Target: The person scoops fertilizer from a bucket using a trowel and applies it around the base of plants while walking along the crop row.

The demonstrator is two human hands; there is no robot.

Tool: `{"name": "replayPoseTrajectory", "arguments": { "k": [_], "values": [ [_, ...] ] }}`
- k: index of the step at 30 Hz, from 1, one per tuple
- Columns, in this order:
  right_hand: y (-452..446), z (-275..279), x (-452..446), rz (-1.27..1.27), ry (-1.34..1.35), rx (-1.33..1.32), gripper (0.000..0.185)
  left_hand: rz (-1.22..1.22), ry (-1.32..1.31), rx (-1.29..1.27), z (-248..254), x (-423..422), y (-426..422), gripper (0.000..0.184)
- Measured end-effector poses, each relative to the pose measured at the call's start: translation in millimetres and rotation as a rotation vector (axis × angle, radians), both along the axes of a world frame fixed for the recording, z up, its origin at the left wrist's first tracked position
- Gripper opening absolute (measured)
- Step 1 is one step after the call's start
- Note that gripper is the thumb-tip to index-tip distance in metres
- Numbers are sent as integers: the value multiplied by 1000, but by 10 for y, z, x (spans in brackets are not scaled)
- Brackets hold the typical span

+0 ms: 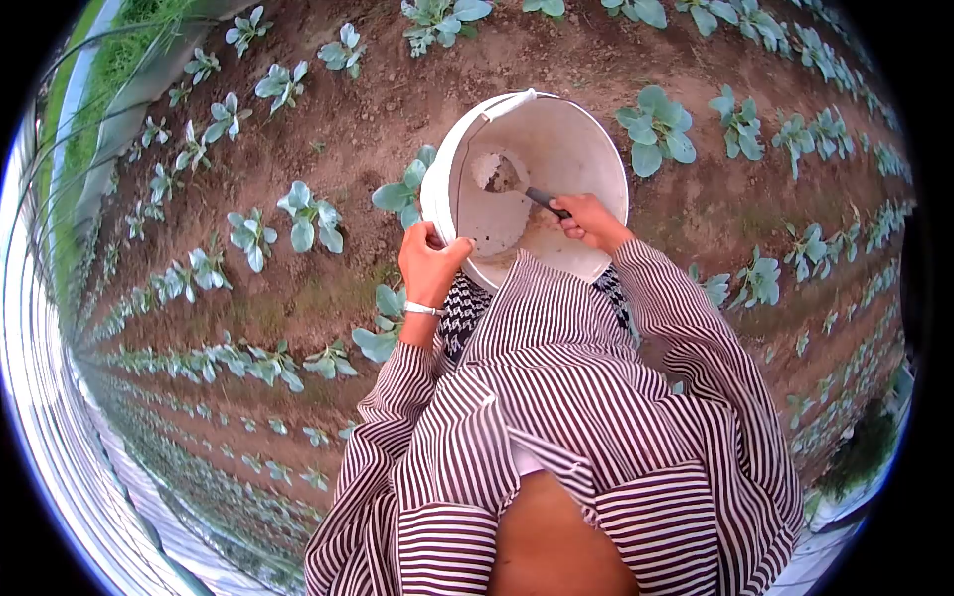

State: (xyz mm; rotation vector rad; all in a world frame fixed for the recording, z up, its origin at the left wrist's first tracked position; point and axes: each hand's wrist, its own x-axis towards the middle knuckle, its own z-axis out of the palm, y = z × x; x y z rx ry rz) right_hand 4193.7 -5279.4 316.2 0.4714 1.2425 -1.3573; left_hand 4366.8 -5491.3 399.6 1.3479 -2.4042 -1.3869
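Observation:
A white bucket [600, 139] is tilted with its mouth toward me, in front of my legs. My left hand [429, 263] is closed on its near left rim, thumb over the edge. Inside the mouth, my right hand [592, 222] grips the dark handle of a spoon [542, 197]. The spoon's head carries some pale, crumbly material and lies over the left part of the bucket's inside. More pale material and dark specks show on the bucket's inner surface. The bucket's wire handle [460, 149] runs along the left rim, with a white grip at the top.
Rows of young blue-green leafy plants [656, 129] grow in brown soil [388, 124] on all sides. One plant [402, 189] stands right against the bucket's left side, another [381, 323] by my left wrist. Pale plastic sheeting [35, 328] curves along the far left.

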Motion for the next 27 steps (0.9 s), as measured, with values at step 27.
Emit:
{"name": "replayPoseTrajectory", "arguments": {
  "k": [27],
  "values": [
    [-276, -860, 1049, -402, 31, 176, 18, 695, 2, 301, -542, 2969, -1956, 22]
  ]
}}
